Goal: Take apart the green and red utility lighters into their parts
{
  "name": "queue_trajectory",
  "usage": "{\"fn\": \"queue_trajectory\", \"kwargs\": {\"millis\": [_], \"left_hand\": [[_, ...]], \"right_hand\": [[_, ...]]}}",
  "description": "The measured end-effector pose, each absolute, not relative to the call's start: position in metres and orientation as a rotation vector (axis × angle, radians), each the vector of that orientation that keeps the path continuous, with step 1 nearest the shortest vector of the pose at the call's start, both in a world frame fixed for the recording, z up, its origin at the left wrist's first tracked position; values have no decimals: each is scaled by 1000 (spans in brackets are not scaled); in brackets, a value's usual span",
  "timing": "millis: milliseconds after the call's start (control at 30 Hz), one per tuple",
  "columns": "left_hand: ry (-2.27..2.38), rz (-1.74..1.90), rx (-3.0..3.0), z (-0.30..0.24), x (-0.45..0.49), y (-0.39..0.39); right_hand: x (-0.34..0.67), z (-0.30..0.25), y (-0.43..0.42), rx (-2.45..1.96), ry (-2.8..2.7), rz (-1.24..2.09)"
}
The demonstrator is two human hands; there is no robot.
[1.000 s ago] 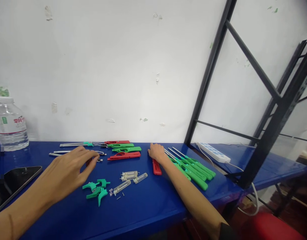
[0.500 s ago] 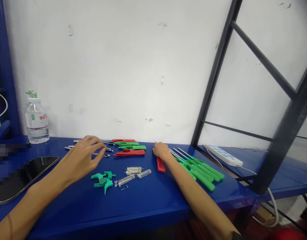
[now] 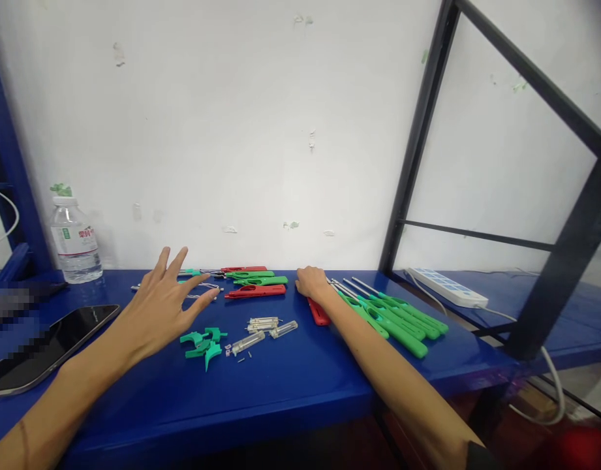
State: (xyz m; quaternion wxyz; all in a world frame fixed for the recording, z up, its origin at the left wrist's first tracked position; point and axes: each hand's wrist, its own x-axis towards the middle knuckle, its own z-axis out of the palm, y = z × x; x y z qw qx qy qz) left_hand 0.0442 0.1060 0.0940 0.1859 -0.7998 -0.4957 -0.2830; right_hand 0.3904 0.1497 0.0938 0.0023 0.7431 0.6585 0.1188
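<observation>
My left hand point(image 3: 160, 307) hovers over the left of the table with its fingers spread and nothing in them. Behind it lie thin metal lighter rods point(image 3: 202, 295), partly covered by the fingers. My right hand point(image 3: 312, 284) is curled over a red stick lighter point(image 3: 320, 313) on the table, its front part hidden under the hand and wrist. Left of that hand lie red and green lighter casings, the nearest a red casing point(image 3: 255, 291). Teal triggers point(image 3: 202, 346) and clear fuel tanks point(image 3: 263, 326) are grouped in the middle. Several green stick lighters point(image 3: 398, 326) fan out beside my right forearm.
At the far left stand a water bottle point(image 3: 76, 245) and a dark phone point(image 3: 50, 349) lying flat. Two small pins point(image 3: 241, 360) lie near the front. A black metal frame point(image 3: 417, 143) rises at the right, with a white power strip point(image 3: 447, 287) behind it.
The fingers of my left hand have spread from a near pinch, and the hand has risen slightly. My right hand stays on the red lighter. The view has shifted a little.
</observation>
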Motion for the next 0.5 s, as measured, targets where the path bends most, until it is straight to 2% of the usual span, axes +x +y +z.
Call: {"fn": "queue_trajectory", "kwargs": {"millis": [500], "left_hand": [[-1647, -668, -2360, 77, 40, 105]], "right_hand": [[386, 95, 146, 2234, 2105, 388]]}}
